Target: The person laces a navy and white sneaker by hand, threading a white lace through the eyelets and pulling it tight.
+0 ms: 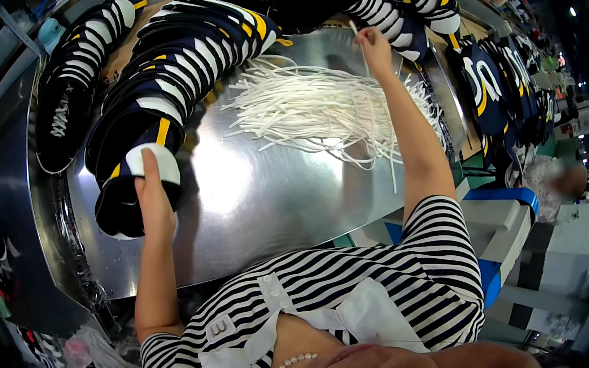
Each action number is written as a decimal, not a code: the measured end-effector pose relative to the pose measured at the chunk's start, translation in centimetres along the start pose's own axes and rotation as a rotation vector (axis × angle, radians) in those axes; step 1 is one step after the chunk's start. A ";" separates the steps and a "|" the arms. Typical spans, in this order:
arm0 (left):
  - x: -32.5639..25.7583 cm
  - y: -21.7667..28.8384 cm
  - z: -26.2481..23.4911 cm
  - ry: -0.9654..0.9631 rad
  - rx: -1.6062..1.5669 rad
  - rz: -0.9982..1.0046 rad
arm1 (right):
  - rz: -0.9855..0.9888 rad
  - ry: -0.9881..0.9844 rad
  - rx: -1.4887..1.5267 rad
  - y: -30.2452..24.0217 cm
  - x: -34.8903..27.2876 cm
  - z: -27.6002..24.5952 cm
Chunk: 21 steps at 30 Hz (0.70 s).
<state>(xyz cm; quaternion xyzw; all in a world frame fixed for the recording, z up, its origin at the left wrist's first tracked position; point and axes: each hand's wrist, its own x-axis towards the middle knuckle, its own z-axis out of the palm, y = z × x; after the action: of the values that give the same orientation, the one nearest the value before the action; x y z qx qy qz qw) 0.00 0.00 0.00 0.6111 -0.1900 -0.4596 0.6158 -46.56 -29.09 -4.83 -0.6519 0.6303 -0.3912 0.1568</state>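
Observation:
My left hand (155, 200) is closed on the nearest shoe upper (135, 174), at the front end of a long nested row. Its thumb lies over the white patch, beside a yellow tab; the other fingers are mostly hidden. At the far right of the metal table, my right hand (374, 51) is raised with its fingers pinched. A short white end, which looks like a shoelace (354, 28), sticks up from that pinch. Below and left of this hand, a loose pile of white shoelaces (308, 110) spreads over the table, partly behind my right forearm.
The nested row of navy, white and yellow shoe uppers (187, 69) curves toward the back. Another row (87, 55) stands at the left, with a laced black one in front. More uppers (384, 10) crowd the back right. The shiny metal table (239, 212) ends near my body.

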 end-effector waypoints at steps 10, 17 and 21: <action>-10.4 3.4 -0.2 -0.408 -0.307 0.068 | -0.763 0.052 1.018 -28.2 -11.9 -26.8; -8.6 0.5 -3.7 -1.293 -0.799 -0.286 | -0.775 -0.135 1.387 -30.0 -26.6 -32.1; -5.0 -4.3 -10.2 -0.754 -0.423 -0.414 | 0.126 -0.044 0.795 -25.1 -29.1 -18.5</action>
<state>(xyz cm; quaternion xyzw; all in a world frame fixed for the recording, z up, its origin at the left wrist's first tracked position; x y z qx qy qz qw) 4.17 10.59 -4.18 0.2881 -0.1769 -0.7908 0.5102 -39.16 7.68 15.54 -0.5087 0.4650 -0.5803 0.4339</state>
